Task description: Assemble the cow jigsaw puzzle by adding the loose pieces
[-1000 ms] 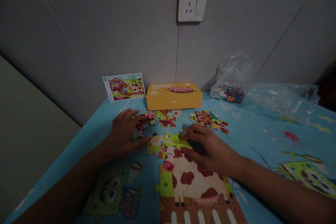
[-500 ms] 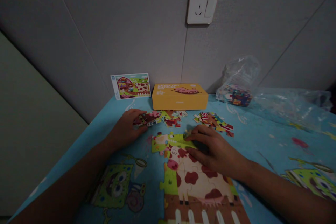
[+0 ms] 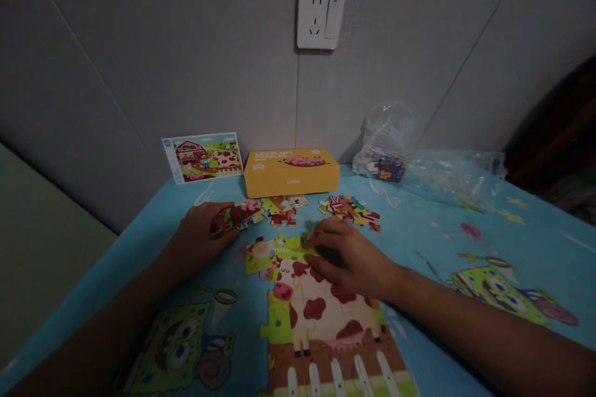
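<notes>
Nothing legible anywhere, light too dim & print too small. Yellow box [image 3: 291, 172] has 2 short lines of paler lettering on the lid's left part, beside a pink fig., plus a tiny mark at the centre of its front wall, none of it readable. Ref. card [image 3: 203, 157] leaning on the wall has a small blue badge in its top-left corner, also unreadable; puzzle [image 3: 321, 316] & tablecloth [image 3: 419, 223] show cartoon art, no letters or nos. to make out.
</notes>
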Action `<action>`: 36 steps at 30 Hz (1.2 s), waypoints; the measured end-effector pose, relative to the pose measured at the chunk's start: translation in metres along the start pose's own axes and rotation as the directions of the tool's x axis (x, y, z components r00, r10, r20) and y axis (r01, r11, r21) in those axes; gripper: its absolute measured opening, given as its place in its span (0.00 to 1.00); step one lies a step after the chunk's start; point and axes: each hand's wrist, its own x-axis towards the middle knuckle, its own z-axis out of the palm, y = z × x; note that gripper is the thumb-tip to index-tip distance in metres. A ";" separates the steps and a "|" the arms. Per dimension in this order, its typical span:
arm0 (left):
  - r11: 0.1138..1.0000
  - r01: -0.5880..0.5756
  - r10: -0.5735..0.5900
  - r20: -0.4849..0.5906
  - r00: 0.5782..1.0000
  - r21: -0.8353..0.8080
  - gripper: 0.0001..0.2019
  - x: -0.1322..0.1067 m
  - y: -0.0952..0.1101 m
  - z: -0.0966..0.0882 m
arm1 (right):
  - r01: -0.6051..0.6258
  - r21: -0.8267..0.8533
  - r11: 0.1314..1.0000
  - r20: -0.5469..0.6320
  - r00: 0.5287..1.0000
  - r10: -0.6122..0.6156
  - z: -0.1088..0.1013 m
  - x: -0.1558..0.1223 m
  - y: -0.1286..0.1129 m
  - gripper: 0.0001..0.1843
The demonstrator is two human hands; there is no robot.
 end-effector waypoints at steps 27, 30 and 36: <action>0.845 -0.531 0.536 0.106 0.838 -0.069 0.15 -0.018 0.023 0.001 | -0.639 -0.308 0.705 -0.289 0.769 0.570 -0.019 0.009 0.048 0.20; 0.847 -0.525 0.531 0.104 0.841 -0.080 0.15 -0.019 0.026 0.000 | -0.618 -0.309 0.723 -0.324 0.783 0.531 -0.017 0.009 0.048 0.20; 0.865 -0.495 0.501 0.098 0.860 -0.082 0.15 -0.021 0.030 -0.002 | -0.435 -0.249 0.865 -0.323 0.879 0.350 -0.014 0.006 0.038 0.17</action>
